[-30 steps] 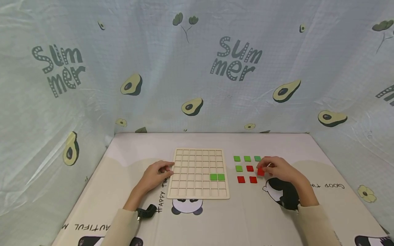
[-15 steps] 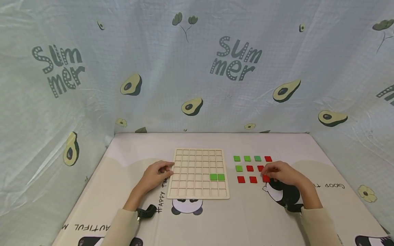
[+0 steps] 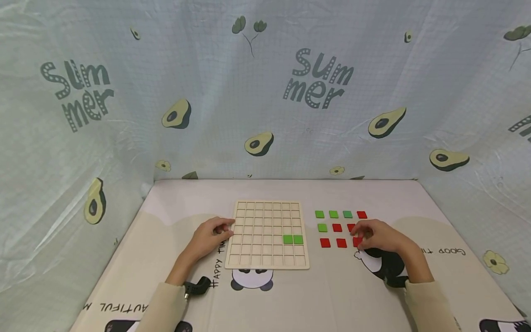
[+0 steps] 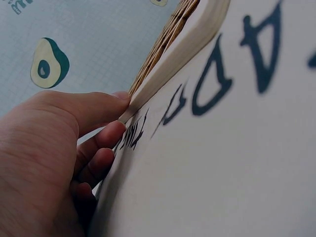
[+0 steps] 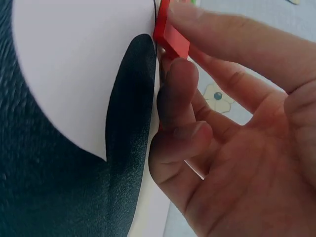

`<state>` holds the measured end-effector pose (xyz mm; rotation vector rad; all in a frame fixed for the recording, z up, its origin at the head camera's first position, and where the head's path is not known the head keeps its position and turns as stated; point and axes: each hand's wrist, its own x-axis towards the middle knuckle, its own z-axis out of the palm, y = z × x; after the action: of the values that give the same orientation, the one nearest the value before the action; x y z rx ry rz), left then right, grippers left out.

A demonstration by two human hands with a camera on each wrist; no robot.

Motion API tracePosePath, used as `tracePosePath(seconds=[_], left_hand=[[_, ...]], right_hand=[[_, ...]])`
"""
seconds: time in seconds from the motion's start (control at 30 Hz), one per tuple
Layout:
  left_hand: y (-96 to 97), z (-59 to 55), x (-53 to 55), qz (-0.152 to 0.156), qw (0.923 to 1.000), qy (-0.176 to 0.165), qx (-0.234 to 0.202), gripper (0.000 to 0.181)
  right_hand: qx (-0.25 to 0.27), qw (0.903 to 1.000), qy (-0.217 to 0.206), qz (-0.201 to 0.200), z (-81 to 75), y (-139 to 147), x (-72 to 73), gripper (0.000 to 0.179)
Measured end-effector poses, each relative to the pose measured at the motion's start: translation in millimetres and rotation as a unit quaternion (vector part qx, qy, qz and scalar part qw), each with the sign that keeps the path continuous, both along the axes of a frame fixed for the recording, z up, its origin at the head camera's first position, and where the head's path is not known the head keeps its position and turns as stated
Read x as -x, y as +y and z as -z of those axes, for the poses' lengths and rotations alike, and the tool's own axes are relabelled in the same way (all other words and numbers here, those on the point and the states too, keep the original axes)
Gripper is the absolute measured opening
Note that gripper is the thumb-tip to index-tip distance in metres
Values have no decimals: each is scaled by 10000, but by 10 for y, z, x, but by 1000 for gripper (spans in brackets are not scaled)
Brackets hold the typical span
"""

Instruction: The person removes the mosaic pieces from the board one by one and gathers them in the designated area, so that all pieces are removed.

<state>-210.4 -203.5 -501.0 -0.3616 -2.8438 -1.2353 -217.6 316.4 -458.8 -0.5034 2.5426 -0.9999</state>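
A wooden grid board [image 3: 262, 251] lies mid-table, with two green tiles [image 3: 292, 239] side by side in its right part. My left hand [image 3: 210, 236] rests at the board's left edge; in the left wrist view the thumb [image 4: 106, 102] touches the edge and the fingers are loosely bent. To the right of the board, my right hand [image 3: 379, 236] pinches a red tile [image 3: 356, 241] between thumb and finger at the end of the front row. That red tile [image 5: 174, 39] looks tilted under the thumb in the right wrist view.
Beside the board lie rows of loose tiles: several green ones, such as a green tile [image 3: 322, 228], and several red ones, such as a red tile [image 3: 325, 243]. A patterned cloth [image 3: 265, 299] covers the table. Printed curtains [image 3: 265, 92] stand behind and at both sides.
My right hand has come nearer the front and slightly right, from the middle row to the end of the front row, uncovering the back-right red tile. The left hand stays still.
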Motion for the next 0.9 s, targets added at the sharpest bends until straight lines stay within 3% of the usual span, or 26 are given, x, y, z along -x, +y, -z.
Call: tracePosePath(seconds=[0.17,0.9], left_hand=[[7,-22,-2,-16,10000,-5,-27,38],[6,-28,-16,-32,10000,-19,7,39]], right_hand=[[-63,9997,-185,134,-1,-24,-21,26],[-220,9996,-36,179,-25,-56,-40,22]])
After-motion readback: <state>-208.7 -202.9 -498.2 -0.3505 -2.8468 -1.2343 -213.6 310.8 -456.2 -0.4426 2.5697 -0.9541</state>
